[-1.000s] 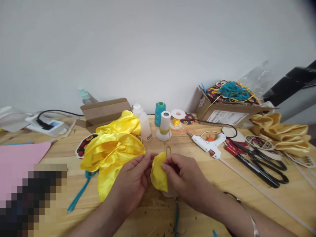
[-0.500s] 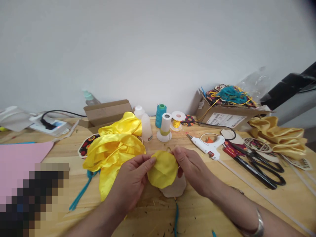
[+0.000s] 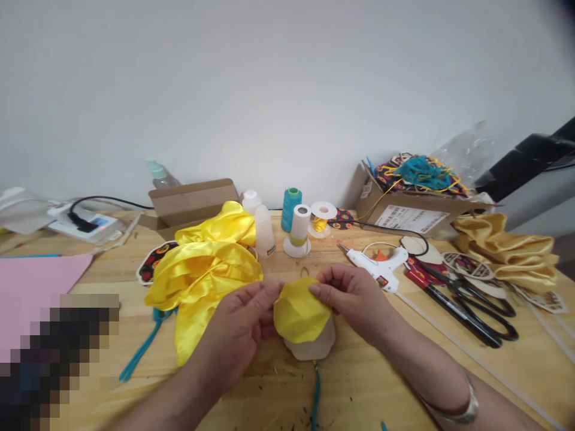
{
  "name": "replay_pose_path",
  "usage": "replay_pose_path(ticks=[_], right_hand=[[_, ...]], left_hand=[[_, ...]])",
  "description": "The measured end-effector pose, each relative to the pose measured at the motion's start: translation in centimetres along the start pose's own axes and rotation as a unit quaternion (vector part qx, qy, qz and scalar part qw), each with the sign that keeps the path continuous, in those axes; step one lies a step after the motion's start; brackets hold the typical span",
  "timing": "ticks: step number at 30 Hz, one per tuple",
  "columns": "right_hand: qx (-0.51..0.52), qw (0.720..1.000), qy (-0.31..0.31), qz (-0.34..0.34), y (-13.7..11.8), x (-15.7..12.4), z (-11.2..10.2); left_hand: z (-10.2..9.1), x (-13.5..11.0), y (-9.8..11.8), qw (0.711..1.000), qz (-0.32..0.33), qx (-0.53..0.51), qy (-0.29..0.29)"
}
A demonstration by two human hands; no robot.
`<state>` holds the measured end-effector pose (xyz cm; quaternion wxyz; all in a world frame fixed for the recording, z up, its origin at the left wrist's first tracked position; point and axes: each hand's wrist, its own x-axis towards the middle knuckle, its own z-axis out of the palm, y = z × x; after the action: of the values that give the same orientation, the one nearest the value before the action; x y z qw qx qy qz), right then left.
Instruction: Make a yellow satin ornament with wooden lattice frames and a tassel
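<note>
A round piece of yellow fabric (image 3: 300, 312), lightly creased, is held up in front of me between both hands. My right hand (image 3: 354, 296) pinches its upper right edge between thumb and fingers. At its left edge my left hand (image 3: 251, 314) is closed, fingertips partly hidden behind the fabric. Just under the fabric lies a pale board piece (image 3: 314, 350) with scalloped corners, its upper part covered. A small loop shows above it, and a teal cord (image 3: 316, 392) runs from its lower end toward me.
Bunched yellow satin (image 3: 209, 275) lies left of my hands. Thread spools (image 3: 293, 211) and plastic bottles (image 3: 265, 232) stand behind. On the right are a white glue gun (image 3: 380, 266), a black marker (image 3: 458, 311), scissors (image 3: 489, 317) and a filled cardboard box (image 3: 411, 212).
My left thumb has come off the front of the yellow fabric to its left edge. My right thumb has moved onto its front at the upper right. The view has shifted slightly.
</note>
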<state>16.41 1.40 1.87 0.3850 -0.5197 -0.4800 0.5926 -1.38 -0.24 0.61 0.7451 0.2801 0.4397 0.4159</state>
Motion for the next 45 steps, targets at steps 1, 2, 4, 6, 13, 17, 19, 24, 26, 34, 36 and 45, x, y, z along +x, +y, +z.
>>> replay_pose_path(ticks=[1, 2, 4, 6, 13, 17, 19, 24, 26, 34, 36, 45], right_hand=[[0.005, 1.0, 0.003, -0.001, 0.0, 0.0, -0.1], [0.007, 1.0, 0.006, -0.007, 0.0, 0.0, -0.3], [-0.002, 0.999, 0.009, -0.031, 0.1, 0.0, -0.5], [-0.03, 0.996, 0.01, -0.079, 0.1, -0.1, -0.7], [-0.074, 0.97, -0.022, -0.231, -0.2, -0.6, -1.2], [0.1, 0.987, -0.088, -0.087, 0.1, -0.3, -1.6], [0.151, 0.982, -0.112, -0.028, 0.4, -0.1, -1.7], [0.133, 0.981, -0.138, 0.018, 0.4, -0.2, -1.8], [0.087, 0.99, -0.111, 0.02, 0.0, -0.4, -1.6], [0.053, 0.997, -0.053, -0.006, -0.6, -0.5, -0.7], [0.057, 0.997, -0.05, -0.005, -0.5, -0.4, -0.7], [-0.005, 1.0, -0.024, -0.014, -0.2, 0.1, -1.1]], left_hand=[[0.0, 0.0, 0.0, 0.999, 0.001, 0.037, -0.002], [-0.1, 0.0, 0.0, 0.997, 0.006, 0.078, 0.001], [-0.1, -0.1, 0.1, 0.986, 0.031, 0.164, 0.025], [-0.1, -0.2, 0.2, 0.967, 0.095, 0.229, 0.062], [0.3, -1.0, 0.5, 0.94, 0.224, 0.222, 0.129], [0.6, -1.5, 0.1, 0.924, 0.287, 0.217, 0.131], [0.6, -1.6, 0.0, 0.916, 0.307, 0.227, 0.12], [0.0, -1.9, 0.0, 0.903, 0.305, 0.299, 0.045], [-0.1, -2.0, 0.0, 0.911, 0.298, 0.284, 0.033], [0.4, -0.6, -0.3, 0.992, 0.116, 0.05, 0.013], [0.2, -0.2, -0.3, 0.995, 0.076, 0.065, 0.008], [-0.4, 0.1, 0.0, 0.986, 0.071, 0.146, 0.046]])
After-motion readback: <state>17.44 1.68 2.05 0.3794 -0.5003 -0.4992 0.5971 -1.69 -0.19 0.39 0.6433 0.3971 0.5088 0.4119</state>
